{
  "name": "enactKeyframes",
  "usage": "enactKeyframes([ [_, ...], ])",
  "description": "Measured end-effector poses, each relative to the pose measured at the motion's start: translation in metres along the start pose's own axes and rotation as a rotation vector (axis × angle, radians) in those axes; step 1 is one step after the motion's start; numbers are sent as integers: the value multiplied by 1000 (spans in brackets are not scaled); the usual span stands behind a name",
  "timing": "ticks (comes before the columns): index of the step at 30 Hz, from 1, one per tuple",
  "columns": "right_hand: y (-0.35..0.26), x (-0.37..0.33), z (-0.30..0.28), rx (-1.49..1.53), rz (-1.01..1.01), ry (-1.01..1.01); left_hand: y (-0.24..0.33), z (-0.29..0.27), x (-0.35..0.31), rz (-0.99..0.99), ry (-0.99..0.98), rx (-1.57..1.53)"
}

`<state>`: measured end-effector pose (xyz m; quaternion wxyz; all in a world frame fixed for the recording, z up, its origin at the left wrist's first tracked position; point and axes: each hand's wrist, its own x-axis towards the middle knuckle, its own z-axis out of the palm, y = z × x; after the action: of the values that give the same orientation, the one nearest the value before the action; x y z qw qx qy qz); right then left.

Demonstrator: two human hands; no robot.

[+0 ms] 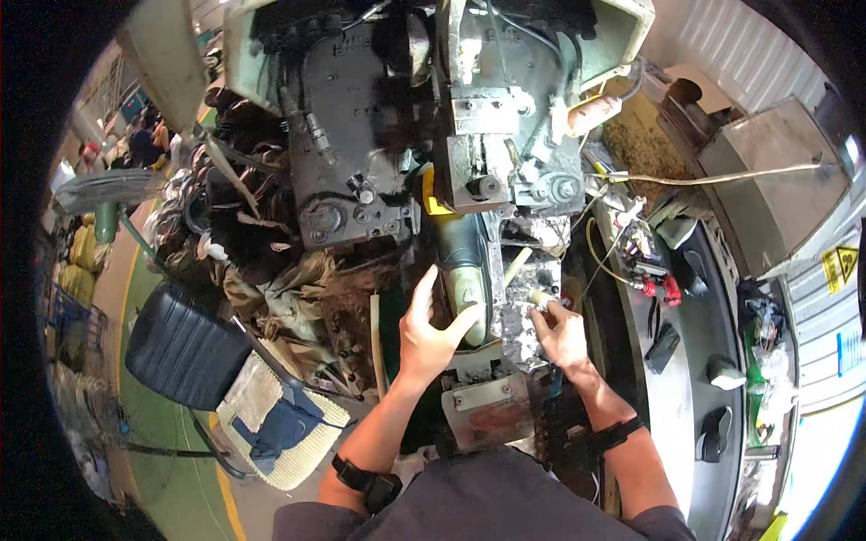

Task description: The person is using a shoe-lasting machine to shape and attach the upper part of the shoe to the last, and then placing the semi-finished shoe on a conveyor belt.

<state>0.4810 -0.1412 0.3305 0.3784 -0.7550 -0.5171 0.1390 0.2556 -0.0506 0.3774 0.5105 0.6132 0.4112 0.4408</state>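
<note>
Left hand (428, 341) spread loose, thumb over the pale green form (465, 285); right hand (561, 337) curls at a pale piece (538, 296), grip unclear from here!

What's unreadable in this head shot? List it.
Far end of the dark shoe: head view, hidden under the machine.
Small pale thing at the right hand: head view, too small, partly covered by the hand.
Background people: head view, tiny and blurred.
Machine's top: head view, cut off by the upper edge.
</note>
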Motion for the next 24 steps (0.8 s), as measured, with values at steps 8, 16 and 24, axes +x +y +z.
enactKeyframes([
  [8, -89, 3, -5, 240, 147, -266, -52, -32, 8, -85, 40, -375],
  [16, -118, 12, 52, -125, -356, -102, -48, -48, 13, -48, 98, -416],
  [24, -111, 6, 64, -65, -392, 16, -30, -47, -5, -79, 128, -451],
])
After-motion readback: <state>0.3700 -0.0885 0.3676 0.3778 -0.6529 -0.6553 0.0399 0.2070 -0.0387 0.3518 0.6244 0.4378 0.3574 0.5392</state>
